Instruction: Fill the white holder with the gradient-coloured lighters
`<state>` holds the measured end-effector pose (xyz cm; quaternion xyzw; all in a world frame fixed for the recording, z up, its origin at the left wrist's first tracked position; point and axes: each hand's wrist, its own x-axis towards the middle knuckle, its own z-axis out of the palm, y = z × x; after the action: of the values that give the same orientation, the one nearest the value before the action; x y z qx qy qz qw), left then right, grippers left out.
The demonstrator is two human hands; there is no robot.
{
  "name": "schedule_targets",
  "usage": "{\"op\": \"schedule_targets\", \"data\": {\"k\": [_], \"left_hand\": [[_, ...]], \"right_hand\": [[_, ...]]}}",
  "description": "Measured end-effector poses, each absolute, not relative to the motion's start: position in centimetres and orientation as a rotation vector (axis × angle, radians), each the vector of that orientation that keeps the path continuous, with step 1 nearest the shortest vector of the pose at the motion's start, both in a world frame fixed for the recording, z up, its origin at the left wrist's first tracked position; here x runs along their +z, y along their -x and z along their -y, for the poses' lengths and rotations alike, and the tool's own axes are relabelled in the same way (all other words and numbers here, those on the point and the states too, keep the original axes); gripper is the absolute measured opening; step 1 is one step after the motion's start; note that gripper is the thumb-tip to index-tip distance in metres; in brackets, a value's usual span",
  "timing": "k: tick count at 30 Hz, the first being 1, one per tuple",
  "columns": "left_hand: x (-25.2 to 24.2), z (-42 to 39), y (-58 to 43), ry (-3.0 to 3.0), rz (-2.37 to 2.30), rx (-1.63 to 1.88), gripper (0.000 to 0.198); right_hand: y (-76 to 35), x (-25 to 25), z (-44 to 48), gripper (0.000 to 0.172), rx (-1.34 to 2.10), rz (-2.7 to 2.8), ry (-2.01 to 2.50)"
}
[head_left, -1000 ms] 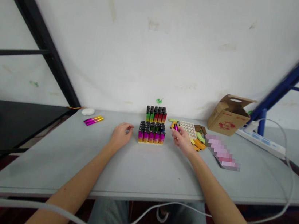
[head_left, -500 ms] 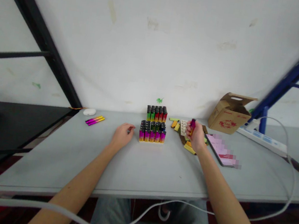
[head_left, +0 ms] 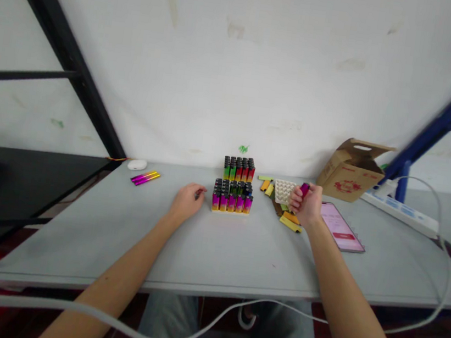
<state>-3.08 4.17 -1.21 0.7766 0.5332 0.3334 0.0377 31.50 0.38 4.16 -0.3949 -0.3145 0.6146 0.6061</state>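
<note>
My right hand (head_left: 307, 204) is closed around a purple lighter (head_left: 305, 189), raised above the right part of the desk. Most of the lighter's body is hidden by my fingers. My left hand (head_left: 186, 203) rests on the desk with curled fingers. Something small and dark shows at its fingertips, too little to name. Just right of it, rows of purple-and-yellow lighters (head_left: 231, 202) with black tops stand upright in a pale tray. Behind them stands a second block of green and red lighters (head_left: 239, 170), also upright. Between that and my right hand lies a pale tray with small holes (head_left: 284, 191).
Yellow and orange strips (head_left: 290, 225) lie around the holed tray. A phone (head_left: 342, 229), an open cardboard box (head_left: 349, 177) and a white power strip (head_left: 402, 213) are at right. Purple-yellow pieces (head_left: 145, 178) and a white case (head_left: 137, 164) lie at left. A white cable (head_left: 226, 319) crosses in front.
My right hand has moved a little right with the lighter, uncovering more of the holed tray. The lighter is now tilted differently. My left hand has stayed in place beside the lighters.
</note>
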Motion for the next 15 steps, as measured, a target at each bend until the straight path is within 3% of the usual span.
{"op": "schedule_targets", "data": {"k": [15], "left_hand": [[-1.4, -4.3, 3.1, -2.387, -1.653, 1.002, 0.024]], "right_hand": [[-29.6, 3.4, -0.5, 0.024, 1.511, 0.879, 1.004]]}}
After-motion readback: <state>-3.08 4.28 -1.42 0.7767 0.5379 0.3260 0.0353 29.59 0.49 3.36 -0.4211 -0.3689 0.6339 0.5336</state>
